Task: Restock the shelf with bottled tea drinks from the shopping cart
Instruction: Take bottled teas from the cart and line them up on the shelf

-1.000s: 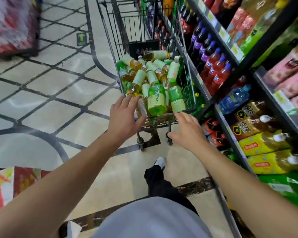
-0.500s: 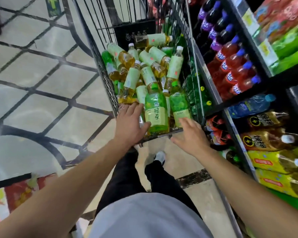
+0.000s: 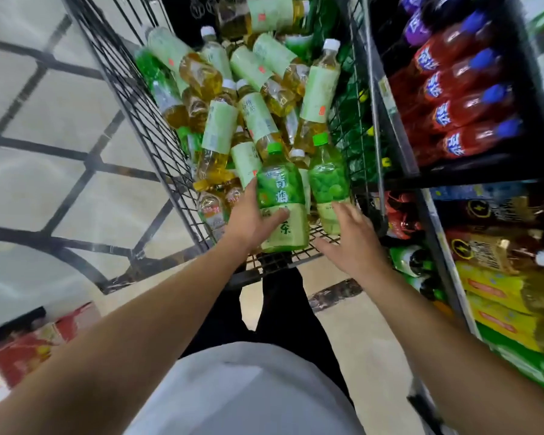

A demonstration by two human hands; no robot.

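Note:
A black wire shopping cart (image 3: pixel 157 142) holds a heap of several tea bottles with pale green labels and amber tea (image 3: pixel 255 117). Two larger green-capped bottles stand at the cart's near end. My left hand (image 3: pixel 252 215) grips the nearer green bottle (image 3: pixel 281 189) from its left side, thumb across the label. My right hand (image 3: pixel 352 243) hovers with fingers spread, just below and beside the second green bottle (image 3: pixel 328 180), holding nothing. The shelf (image 3: pixel 421 174) stands to the right of the cart.
The shelf rack on the right carries red drinks with blue caps (image 3: pixel 462 114) above, and brown (image 3: pixel 484 249) and yellow-labelled bottles (image 3: pixel 503 302) below. Tiled floor (image 3: pixel 44 171) lies to the left. A red printed box (image 3: pixel 22 350) sits at lower left. My legs stand behind the cart.
I have leaned in over the cart. My left hand moved from the cart's near rim onto the green bottle and grips it. My right hand lifted off the rim toward the second bottle.

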